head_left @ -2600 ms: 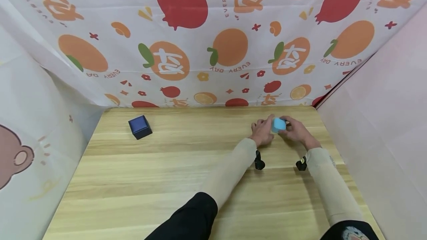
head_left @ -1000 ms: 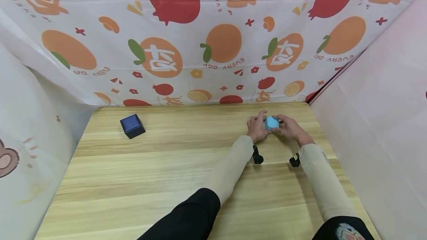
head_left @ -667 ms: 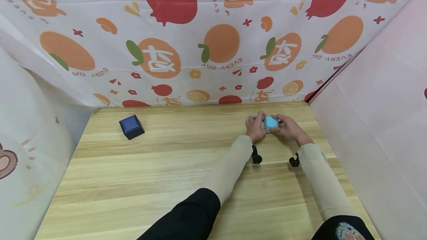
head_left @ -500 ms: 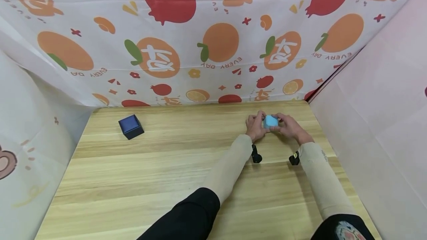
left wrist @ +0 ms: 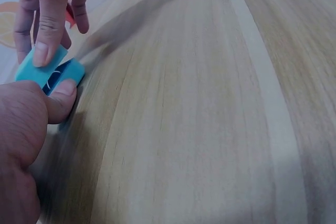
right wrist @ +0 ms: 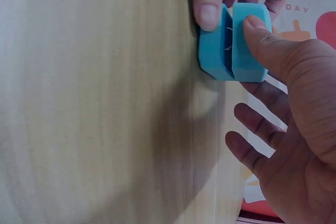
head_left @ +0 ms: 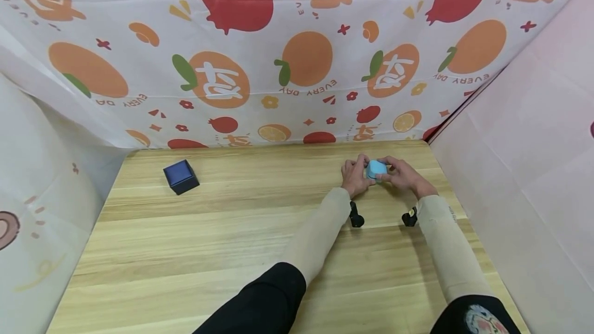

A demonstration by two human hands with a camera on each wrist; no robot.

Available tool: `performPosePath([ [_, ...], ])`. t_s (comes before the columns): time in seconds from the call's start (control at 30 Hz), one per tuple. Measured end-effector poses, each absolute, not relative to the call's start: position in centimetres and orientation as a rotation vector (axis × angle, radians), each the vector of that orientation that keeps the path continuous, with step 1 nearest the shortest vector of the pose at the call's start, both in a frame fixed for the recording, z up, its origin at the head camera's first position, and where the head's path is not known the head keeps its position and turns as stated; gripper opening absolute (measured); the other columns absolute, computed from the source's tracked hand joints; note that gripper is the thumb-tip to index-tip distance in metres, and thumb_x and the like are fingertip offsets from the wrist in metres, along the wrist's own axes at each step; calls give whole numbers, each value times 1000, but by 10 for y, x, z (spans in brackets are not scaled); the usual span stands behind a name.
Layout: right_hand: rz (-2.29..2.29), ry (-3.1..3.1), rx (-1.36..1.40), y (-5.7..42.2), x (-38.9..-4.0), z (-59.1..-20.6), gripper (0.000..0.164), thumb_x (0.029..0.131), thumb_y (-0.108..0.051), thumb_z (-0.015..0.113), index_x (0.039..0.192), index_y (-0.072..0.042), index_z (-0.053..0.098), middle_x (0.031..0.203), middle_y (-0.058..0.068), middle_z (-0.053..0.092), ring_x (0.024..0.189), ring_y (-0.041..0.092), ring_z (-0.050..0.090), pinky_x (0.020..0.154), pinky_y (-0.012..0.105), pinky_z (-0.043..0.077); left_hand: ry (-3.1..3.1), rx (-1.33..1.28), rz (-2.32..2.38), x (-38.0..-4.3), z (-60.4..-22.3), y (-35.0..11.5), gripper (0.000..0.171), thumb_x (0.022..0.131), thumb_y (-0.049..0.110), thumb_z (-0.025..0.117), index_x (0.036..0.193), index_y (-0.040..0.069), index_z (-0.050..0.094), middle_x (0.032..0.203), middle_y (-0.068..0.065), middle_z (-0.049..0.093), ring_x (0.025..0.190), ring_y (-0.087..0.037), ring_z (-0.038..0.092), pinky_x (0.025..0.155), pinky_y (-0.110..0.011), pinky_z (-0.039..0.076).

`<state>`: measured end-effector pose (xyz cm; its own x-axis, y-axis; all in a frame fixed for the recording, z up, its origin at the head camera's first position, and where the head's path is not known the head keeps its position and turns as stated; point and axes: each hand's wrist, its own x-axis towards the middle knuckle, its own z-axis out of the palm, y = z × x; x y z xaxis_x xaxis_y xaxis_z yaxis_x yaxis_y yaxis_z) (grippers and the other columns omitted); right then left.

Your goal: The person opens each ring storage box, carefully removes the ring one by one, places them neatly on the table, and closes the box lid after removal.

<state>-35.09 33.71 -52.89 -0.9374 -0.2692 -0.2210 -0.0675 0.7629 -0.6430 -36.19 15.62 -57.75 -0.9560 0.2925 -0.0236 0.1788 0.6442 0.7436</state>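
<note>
A small light-blue lidded box (head_left: 376,169) is between both hands near the table's back right. My left hand (head_left: 355,177) grips its lower half, the thumb laid along the side, as the left wrist view shows. With thumb and fingers, my right hand (head_left: 402,174) pinches the upper half, the lid (right wrist: 247,43); its other fingers spread free. A dark gap parts the two halves on the side facing the wrist cameras, and thin pale curved lines show inside the box (left wrist: 54,74). The box's far side is hidden by fingers.
A dark navy box (head_left: 181,176) sits at the back left of the wooden table (head_left: 195,251). A fruit-print cloth (head_left: 278,66) hangs right behind the table's back edge. Pale sheets (head_left: 520,159) border the left and right sides.
A dark seam has come into view on the light-blue box's near side, where it looked whole half a second ago. My right thumb has shifted up onto the lid. The navy box stays put.
</note>
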Motion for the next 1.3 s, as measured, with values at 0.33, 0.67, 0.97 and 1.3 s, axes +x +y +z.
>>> performPosePath([
  [0.33, -954, 2604, -272, 343, -358, -530, 51, 102, -30, 61, 147, -10, 48, 145, 22, 53, 117, 36, 55, 99, 50, 47, 2704, 386, 1238, -362, -576, 156, 58, 85, 26, 83, 127, 17, 44, 133, -1, 62, 124, -24, 42, 108, -39, 27],
  [0.67, -967, 2562, -274, 343, -364, -530, 54, 103, -34, 59, 150, -9, 46, 142, 20, 55, 117, 34, 55, 99, 48, 46, 2699, 382, 1234, -366, -578, 155, 56, 85, 25, 84, 123, 17, 43, 132, -3, 65, 123, -25, 42, 107, -40, 26],
  [0.97, -959, 2518, -231, 344, -363, -527, 53, 105, -38, 53, 151, -12, 45, 143, 21, 53, 122, 35, 51, 105, 53, 41, 2703, 405, 1235, -364, -578, 157, 60, 82, 25, 86, 122, 16, 42, 127, -3, 66, 118, -24, 45, 105, -40, 28],
  [1.3, -952, 2491, -203, 344, -365, -526, 57, 106, -43, 49, 155, -14, 41, 150, 21, 49, 136, 42, 46, 116, 65, 32, 2730, 410, 1207, -367, -580, 156, 60, 82, 28, 86, 122, 16, 43, 122, -2, 65, 115, -24, 45, 104, -41, 28],
])
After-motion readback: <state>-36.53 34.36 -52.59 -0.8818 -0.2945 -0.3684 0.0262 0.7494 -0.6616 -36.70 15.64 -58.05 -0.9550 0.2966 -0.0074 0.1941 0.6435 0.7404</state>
